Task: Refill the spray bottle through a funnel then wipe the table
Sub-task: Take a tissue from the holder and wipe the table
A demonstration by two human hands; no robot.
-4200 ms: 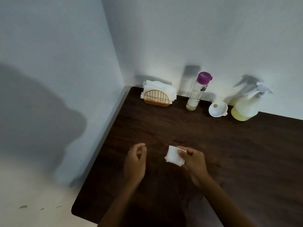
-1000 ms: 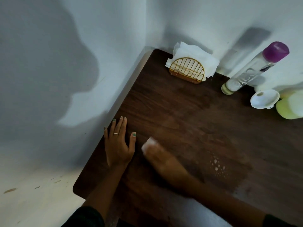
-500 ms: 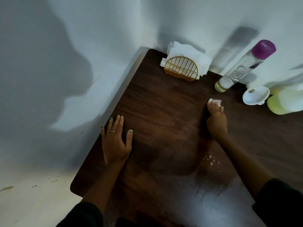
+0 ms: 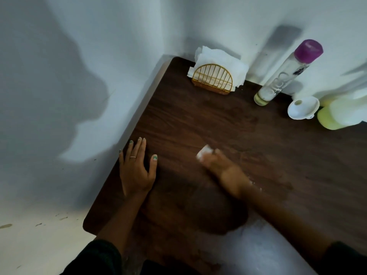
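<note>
My right hand [image 4: 222, 167], blurred by motion, grips a small folded white tissue [image 4: 203, 152] and presses it on the dark wooden table [image 4: 228, 128] near its middle. Flat on the table by the left edge lies my left hand [image 4: 137, 167], fingers straight. At the back right stand the spray bottle [image 4: 341, 114] with yellow-green liquid, its head cut off by the frame, a white funnel [image 4: 302, 107] beside it, and a tall clear bottle [image 4: 288, 72] with a purple cap.
A gold wire napkin holder [image 4: 212, 79] full of white napkins sits in the back corner against the wall. Walls close the table at the back and left. A few white droplets [image 4: 256, 185] lie beside my right wrist.
My right hand has swept the tissue back from near the clear bottle toward the table's middle and nearer my left hand. The left hand has stayed flat in place.
</note>
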